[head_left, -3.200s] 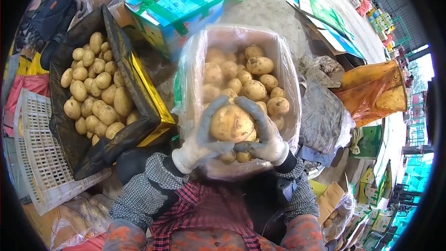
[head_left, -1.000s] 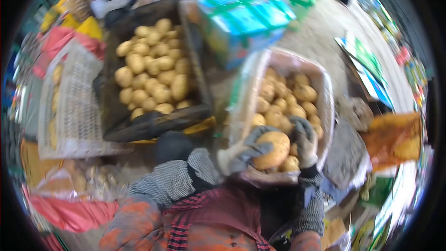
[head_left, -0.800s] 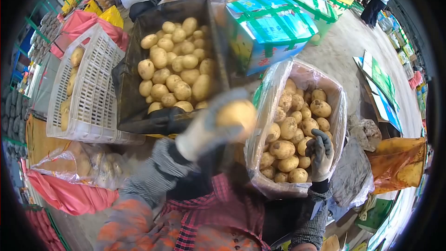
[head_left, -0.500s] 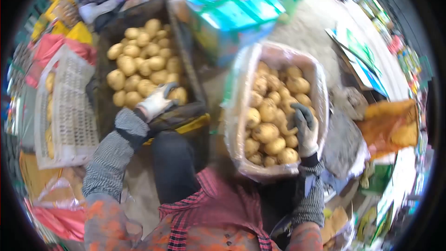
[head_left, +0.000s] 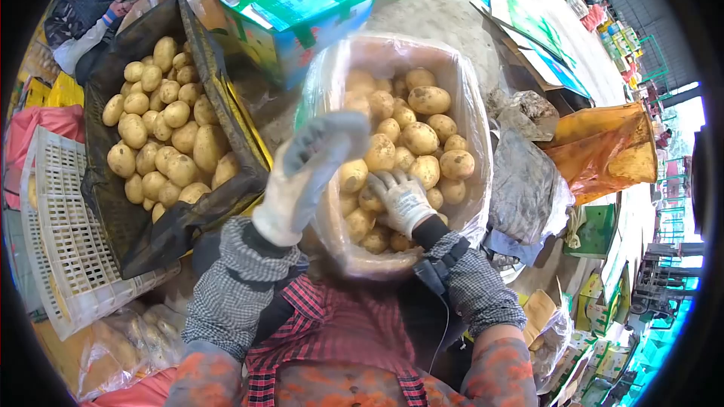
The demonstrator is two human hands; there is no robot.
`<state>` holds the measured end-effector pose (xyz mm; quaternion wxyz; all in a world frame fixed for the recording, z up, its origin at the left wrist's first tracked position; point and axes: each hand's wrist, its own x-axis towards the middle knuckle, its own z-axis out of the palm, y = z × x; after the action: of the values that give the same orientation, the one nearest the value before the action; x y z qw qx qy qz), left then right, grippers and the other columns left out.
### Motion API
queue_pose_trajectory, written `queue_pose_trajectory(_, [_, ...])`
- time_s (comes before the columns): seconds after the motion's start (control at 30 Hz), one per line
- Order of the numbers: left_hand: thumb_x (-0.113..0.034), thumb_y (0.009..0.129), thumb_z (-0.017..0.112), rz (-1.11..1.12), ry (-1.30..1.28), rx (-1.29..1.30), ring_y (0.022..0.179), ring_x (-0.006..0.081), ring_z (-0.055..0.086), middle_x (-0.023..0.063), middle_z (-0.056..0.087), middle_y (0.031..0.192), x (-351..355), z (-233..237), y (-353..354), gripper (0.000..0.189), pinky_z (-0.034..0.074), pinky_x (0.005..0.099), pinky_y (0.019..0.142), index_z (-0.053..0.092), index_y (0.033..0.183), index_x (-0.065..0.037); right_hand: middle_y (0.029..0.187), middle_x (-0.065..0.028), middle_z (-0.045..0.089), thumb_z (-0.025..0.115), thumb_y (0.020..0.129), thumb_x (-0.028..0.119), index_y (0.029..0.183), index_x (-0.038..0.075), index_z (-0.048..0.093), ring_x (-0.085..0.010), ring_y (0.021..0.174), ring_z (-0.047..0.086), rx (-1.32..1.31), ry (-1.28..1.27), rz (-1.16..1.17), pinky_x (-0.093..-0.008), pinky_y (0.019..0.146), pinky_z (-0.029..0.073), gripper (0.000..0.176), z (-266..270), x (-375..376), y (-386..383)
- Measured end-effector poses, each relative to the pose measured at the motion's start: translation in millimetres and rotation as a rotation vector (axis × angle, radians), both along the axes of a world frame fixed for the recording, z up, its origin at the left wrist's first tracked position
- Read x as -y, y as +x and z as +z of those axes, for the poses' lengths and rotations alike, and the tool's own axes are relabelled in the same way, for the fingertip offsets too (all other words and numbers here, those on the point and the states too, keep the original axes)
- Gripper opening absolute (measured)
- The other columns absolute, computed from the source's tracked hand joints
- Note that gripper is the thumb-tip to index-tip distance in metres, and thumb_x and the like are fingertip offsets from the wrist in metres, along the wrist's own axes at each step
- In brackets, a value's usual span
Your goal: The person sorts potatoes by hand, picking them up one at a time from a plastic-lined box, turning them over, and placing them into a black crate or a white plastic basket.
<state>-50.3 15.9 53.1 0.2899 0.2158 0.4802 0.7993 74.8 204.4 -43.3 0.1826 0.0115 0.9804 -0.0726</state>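
My left hand (head_left: 305,177), in a white glove with grey fingers, is raised over the left rim of the plastic-lined box (head_left: 483,143). Motion smears its fingers, and I cannot tell whether they hold a potato. Inside that box, my right hand (head_left: 401,197), gloved the same way, lies on the heap with its fingers spread, right beside a potato (head_left: 369,200). Potatoes with brown soil marks (head_left: 420,138) fill the box around it. To the left stands a dark-lined crate (head_left: 204,49) of paler, cleaner potatoes (head_left: 176,114).
A white perforated plastic crate (head_left: 64,218) leans at the left. Behind the box stands a blue carton with green tape (head_left: 302,0). At upper left another person's hand (head_left: 117,9) shows. Grey plastic sheeting (head_left: 524,188) and an orange bag (head_left: 603,154) lie at the right.
My left hand has left the potatoes in the dark-lined crate and swung right to the lined box. My right hand has moved left and down onto the heap. The view has turned right.
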Motion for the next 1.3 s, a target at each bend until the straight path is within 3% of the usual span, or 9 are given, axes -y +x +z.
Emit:
queue_pose_trajectory(0.07, [-0.025, 0.103, 0.057, 0.018, -0.130, 0.167, 0.106, 0.0156, 0.062, 0.0073, 0.063, 0.118, -1.9, -32.6, 4.2, 0.036, 0.048, 0.0358, 0.100, 0.054, 0.130, -0.003, 0.139, -0.0130, 0.052, 0.082, 0.073, 0.032, 0.142, 0.010, 0.047, -0.0337, 0.129, 0.048, -0.031, -0.027, -0.062, -0.0454, 0.106, 0.041, 0.080, -0.6, 1.6, 0.9])
queue_pose_trajectory(0.17, [-0.025, 0.103, 0.056, 0.029, -0.103, 0.223, 0.110, 0.0137, 0.058, 0.0050, 0.061, 0.119, -2.0, -36.0, 10.3, 0.034, 0.045, 0.0352, 0.103, 0.055, 0.130, -0.004, 0.137, -0.0165, 0.055, 0.080, 0.079, 0.034, 0.143, 0.007, 0.045, -0.0294, 0.126, 0.053, 0.106, -0.687, -0.499, -0.0414, 0.104, 0.043, 0.078, 34.5, -7.4, -3.8])
queue_pose_trajectory(0.3, [-0.024, 0.096, 0.064, -0.186, -0.120, 0.149, 0.123, 0.0168, 0.050, 0.0085, 0.051, 0.134, -5.2, -36.2, 25.1, 0.064, 0.038, 0.0345, 0.111, 0.034, 0.148, -0.002, 0.132, -0.0128, 0.058, 0.067, 0.093, 0.020, 0.143, 0.003, 0.042, -0.0233, 0.115, 0.061, -0.244, -1.627, -0.595, -0.0359, 0.098, 0.050, 0.059, 58.7, -6.9, 4.6])
queue_pose_trajectory(0.47, [-0.006, 0.087, 0.073, -0.255, -0.205, -0.083, 0.140, 0.0245, 0.038, 0.0143, 0.037, 0.152, -19.2, -37.8, 37.6, 0.084, 0.036, 0.0378, 0.115, 0.024, 0.156, -0.003, 0.121, -0.0071, 0.059, 0.064, 0.096, 0.016, 0.147, 0.000, 0.036, -0.0153, 0.100, 0.063, -0.428, -1.533, -0.554, -0.0310, 0.088, 0.053, 0.060, 50.4, -7.9, 17.1])
queue_pose_trajectory(0.73, [-0.015, 0.076, 0.084, -0.005, -0.412, -0.520, 0.131, 0.0309, 0.050, 0.0183, 0.047, 0.143, -27.7, -45.8, 53.1, 0.092, 0.044, 0.0407, 0.109, 0.033, 0.152, -0.005, 0.122, -0.0074, 0.056, 0.068, 0.091, 0.010, 0.152, 0.003, 0.032, -0.0110, 0.093, 0.060, -0.496, -1.683, -0.594, -0.0261, 0.076, 0.054, 0.071, 64.1, 14.7, 12.8])
queue_pose_trajectory(0.83, [-0.024, 0.072, 0.088, 0.175, -0.493, -0.814, 0.127, 0.0345, 0.053, 0.0188, 0.050, 0.137, -35.8, -54.1, 56.5, 0.101, 0.046, 0.0450, 0.106, 0.031, 0.152, -0.007, 0.135, -0.0108, 0.052, 0.072, 0.088, 0.013, 0.150, 0.001, 0.034, -0.0161, 0.113, 0.056, -0.428, -1.660, -0.630, -0.0296, 0.092, 0.050, 0.074, 57.8, 18.5, 16.9])
queue_pose_trajectory(1.13, [-0.021, 0.060, 0.094, 0.058, -0.465, -0.583, 0.127, 0.0311, 0.051, 0.0164, 0.051, 0.136, -36.3, -79.1, 52.5, 0.104, 0.043, 0.0433, 0.109, 0.035, 0.146, -0.007, 0.131, -0.0112, 0.056, 0.072, 0.089, 0.018, 0.143, -0.002, 0.044, -0.0177, 0.119, 0.054, -0.573, -1.506, -0.621, -0.0330, 0.103, 0.044, 0.065, 46.7, 29.3, 16.1])
queue_pose_trajectory(1.2, [-0.022, 0.061, 0.094, 0.023, -0.423, -0.501, 0.126, 0.0299, 0.051, 0.0159, 0.051, 0.135, -37.6, -98.5, 53.4, 0.103, 0.045, 0.0419, 0.107, 0.035, 0.145, -0.007, 0.130, -0.0092, 0.056, 0.072, 0.090, 0.020, 0.145, -0.001, 0.043, -0.0150, 0.100, 0.057, -0.852, -1.059, -0.302, -0.0306, 0.087, 0.050, 0.065, 20.5, 16.5, 7.9])
queue_pose_trajectory(1.3, [-0.023, 0.063, 0.094, -0.001, -0.440, -0.494, 0.125, 0.0282, 0.052, 0.0153, 0.051, 0.134, -37.8, -96.7, 57.5, 0.102, 0.048, 0.0400, 0.104, 0.035, 0.144, -0.006, 0.127, -0.0137, 0.060, 0.069, 0.092, 0.024, 0.145, 0.002, 0.044, -0.0218, 0.109, 0.059, -0.854, -1.203, -0.394, -0.0337, 0.094, 0.048, 0.062, 37.4, 25.4, 8.7])
